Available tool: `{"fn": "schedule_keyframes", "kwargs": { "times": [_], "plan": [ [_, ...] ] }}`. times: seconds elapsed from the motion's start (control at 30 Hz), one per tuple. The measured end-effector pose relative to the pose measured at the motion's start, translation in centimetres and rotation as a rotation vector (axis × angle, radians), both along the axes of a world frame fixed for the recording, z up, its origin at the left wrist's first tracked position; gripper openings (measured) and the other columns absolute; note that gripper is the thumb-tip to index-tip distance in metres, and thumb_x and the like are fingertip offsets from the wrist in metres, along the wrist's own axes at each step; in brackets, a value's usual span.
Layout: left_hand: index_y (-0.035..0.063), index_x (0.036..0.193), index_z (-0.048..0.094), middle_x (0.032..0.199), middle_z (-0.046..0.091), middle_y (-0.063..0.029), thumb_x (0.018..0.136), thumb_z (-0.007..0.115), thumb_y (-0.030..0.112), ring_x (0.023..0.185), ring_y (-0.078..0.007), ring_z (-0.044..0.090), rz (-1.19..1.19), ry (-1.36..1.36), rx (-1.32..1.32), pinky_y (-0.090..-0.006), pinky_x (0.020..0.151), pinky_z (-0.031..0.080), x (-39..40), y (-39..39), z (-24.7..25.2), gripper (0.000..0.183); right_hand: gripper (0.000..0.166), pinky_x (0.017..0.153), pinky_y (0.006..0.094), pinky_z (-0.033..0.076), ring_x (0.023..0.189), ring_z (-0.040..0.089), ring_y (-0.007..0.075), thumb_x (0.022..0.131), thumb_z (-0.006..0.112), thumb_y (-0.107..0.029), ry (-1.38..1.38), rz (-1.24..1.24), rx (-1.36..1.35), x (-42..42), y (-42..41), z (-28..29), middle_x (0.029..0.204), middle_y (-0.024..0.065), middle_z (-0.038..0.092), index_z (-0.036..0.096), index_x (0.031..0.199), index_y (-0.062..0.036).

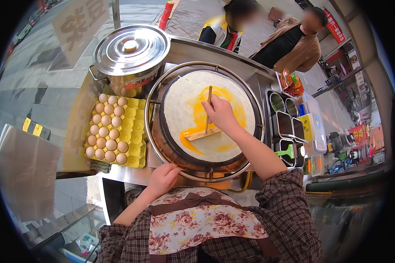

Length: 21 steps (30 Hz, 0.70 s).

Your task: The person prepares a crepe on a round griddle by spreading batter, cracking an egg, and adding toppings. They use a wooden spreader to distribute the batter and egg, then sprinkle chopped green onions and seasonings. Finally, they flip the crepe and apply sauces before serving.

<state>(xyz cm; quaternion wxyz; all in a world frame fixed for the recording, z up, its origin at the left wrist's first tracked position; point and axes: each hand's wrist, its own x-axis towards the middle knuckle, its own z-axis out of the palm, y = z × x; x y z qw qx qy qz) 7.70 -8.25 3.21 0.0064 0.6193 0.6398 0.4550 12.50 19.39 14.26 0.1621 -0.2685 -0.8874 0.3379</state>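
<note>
My right hand [221, 111] grips the upright handle of a wooden T-shaped spreader [204, 134]. Its crossbar lies in yellow beaten egg [200, 111] on a pale, thin crepe [181, 98]. The crepe covers most of a round, dark griddle [167, 131]. Around the griddle runs a raised metal ring [147, 125]. My left hand [164, 177] is curled at the ring's near left side, fingertips against or very close to it; nothing shows in its fingers. Left of the griddle, several brown eggs [103, 132] sit in a yellow egg tray [136, 131], whose right part has bare cups.
A lidded steel pot [131, 52] stands behind the eggs. On the right are metal containers [284, 123], a green-handled brush [285, 152], a plastic box [315, 123] and colourful packets [291, 82]. Two people [222, 33] [288, 42] are beyond the counter. Plastic bags [28, 171] hang at left.
</note>
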Motion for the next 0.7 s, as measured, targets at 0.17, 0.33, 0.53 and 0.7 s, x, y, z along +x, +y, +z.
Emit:
{"fn": "schedule_keyframes", "kwargs": {
  "times": [0.17, 0.33, 0.53, 0.7],
  "plan": [
    [0.0035, 0.093, 0.062, 0.089, 0.061, -0.0094, 0.073, 0.066, 0.001, 0.078, -0.0272, 0.062, -0.022, -0.018, -0.021, -0.0355, 0.065, 0.052, -0.1, -0.1, 0.0, 0.020, 0.028, 0.046, 0.0310, 0.048, 0.046, 0.062, 0.0193, 0.094, 0.058, -0.022, 0.029, -0.127, -0.165, -3.6, 3.3, -0.4, 0.065, 0.0116, 0.061, 0.052, 0.081, 0.0022],
    [0.0039, 0.093, 0.063, 0.090, 0.061, -0.0089, 0.074, 0.066, 0.001, 0.079, -0.0270, 0.062, -0.017, -0.021, -0.034, -0.0353, 0.066, 0.052, -0.1, -0.2, 0.2, 0.020, 0.028, 0.043, 0.0263, 0.047, 0.046, 0.062, 0.0151, 0.094, 0.058, -0.024, -0.045, -0.073, -0.272, -2.8, 5.2, 1.2, 0.065, 0.0089, 0.061, 0.054, 0.083, 0.0017],
    [0.0040, 0.093, 0.063, 0.089, 0.061, -0.0087, 0.073, 0.065, 0.002, 0.078, -0.0266, 0.062, 0.000, -0.012, -0.029, -0.0354, 0.065, 0.051, 0.0, 0.1, -0.3, 0.020, 0.026, 0.043, 0.0258, 0.047, 0.046, 0.060, 0.0131, 0.094, 0.059, -0.023, -0.270, 0.145, -0.402, -0.4, 0.9, 0.2, 0.063, 0.0071, 0.060, 0.055, 0.083, 0.0004],
    [0.0037, 0.094, 0.063, 0.088, 0.061, -0.0086, 0.073, 0.065, 0.002, 0.077, -0.0265, 0.062, -0.005, -0.015, -0.038, -0.0355, 0.064, 0.051, 0.0, -0.1, 0.2, 0.021, 0.027, 0.042, 0.0257, 0.046, 0.047, 0.059, 0.0121, 0.095, 0.059, -0.025, -0.050, -0.096, -0.608, -4.9, 3.7, -2.7, 0.065, 0.0064, 0.060, 0.055, 0.084, -0.0013]
  ]
}}
